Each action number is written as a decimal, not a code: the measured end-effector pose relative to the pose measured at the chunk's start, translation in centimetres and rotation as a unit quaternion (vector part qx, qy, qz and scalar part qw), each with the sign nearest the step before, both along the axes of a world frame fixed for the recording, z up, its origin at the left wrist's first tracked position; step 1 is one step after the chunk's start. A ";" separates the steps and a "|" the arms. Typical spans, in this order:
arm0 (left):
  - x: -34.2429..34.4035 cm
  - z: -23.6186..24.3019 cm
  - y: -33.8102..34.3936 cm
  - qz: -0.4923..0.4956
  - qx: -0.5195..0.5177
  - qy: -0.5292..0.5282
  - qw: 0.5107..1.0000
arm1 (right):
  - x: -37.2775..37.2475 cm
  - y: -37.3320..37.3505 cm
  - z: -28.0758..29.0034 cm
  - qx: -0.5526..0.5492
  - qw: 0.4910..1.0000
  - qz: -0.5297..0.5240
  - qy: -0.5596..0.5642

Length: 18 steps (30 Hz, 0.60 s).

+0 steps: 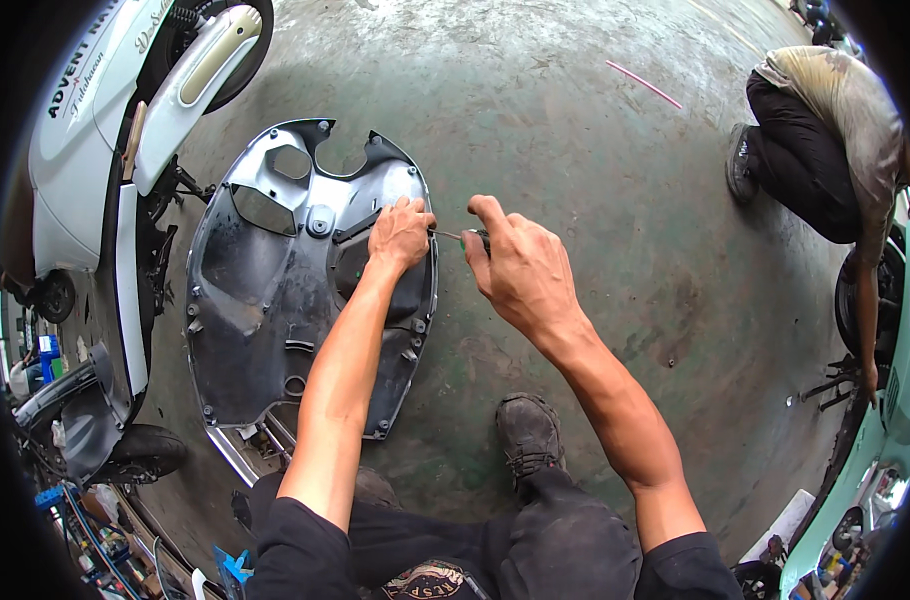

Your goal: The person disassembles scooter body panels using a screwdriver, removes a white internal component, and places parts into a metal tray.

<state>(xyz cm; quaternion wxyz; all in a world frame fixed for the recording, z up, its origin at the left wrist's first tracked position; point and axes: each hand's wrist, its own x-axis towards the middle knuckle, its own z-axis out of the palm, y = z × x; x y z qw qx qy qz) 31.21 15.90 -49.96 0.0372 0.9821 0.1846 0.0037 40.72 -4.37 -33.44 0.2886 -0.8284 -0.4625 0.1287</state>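
A large dark plastic scooter body panel [245,340] lies on the floor, its ribbed inner side facing up. My left hand [402,238] grips it near the right edge, fingers bent and close together over a raised black section. In my right hand [523,262] is a screwdriver [446,234], its thin shaft pointing left at the panel's right edge beside my left fingers. Most of the screwdriver's handle is covered by my fist, with my index finger lifted off it. Whatever the tip touches is too small to make out.
A white scooter [85,190] stands close on the left. Past the floor's pink stick [643,84], a person [825,150] crouches at the right, one arm reaching toward a mint-green scooter [860,440]. My shoe [530,435] is near the panel's lower right.
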 end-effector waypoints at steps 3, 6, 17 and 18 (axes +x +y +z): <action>0.8 0.3 -0.3 0.002 0.003 0.003 1.000 | 2.0 -0.7 -0.6 0.130 0.989 0.069 -0.034; 0.8 0.1 -0.6 0.003 0.009 -0.002 1.000 | 2.1 -1.2 -0.7 0.119 0.990 0.077 0.004; -0.9 0.9 -0.1 0.018 0.012 0.024 0.999 | 1.2 1.4 0.7 0.016 0.998 0.035 0.042; -0.6 1.3 0.2 0.009 0.010 0.027 1.000 | 1.5 1.2 0.6 0.060 0.996 0.052 0.042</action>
